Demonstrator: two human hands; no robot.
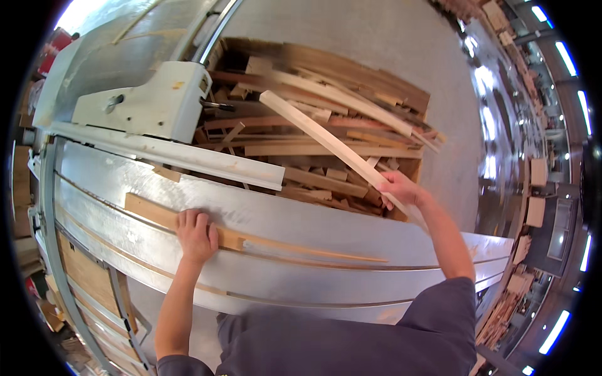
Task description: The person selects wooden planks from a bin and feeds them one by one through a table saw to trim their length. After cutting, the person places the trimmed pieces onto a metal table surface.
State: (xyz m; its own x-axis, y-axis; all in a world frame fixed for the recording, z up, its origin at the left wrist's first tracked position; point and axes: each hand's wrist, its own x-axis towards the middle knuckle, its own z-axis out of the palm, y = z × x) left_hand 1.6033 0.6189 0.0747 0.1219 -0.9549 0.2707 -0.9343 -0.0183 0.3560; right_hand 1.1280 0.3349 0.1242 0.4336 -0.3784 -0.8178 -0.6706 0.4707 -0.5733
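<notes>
My left hand (pixel 197 235) rests on a light wooden block (pixel 147 208), its fingers curled over the far side. The block lies along the metal saw table (pixel 276 220), and a thin sliver of wood (pixel 313 252) extends to the right from its end. Over to the right, my right hand (pixel 401 189) grips a long pale wooden strip (pixel 320 133) near its lower end. That strip is held aslant in the air, its far end up and to the left, above a heap of wood offcuts (pixel 295 149).
A white fence housing (pixel 157 103) with a knob and a pale fence rail (pixel 219 169) run along the table's far left. Beyond the table stands a wooden crate (pixel 389 84) full of offcuts. Metal framing (pixel 63 250) borders the left, with stacked timber (pixel 514 301) at far right.
</notes>
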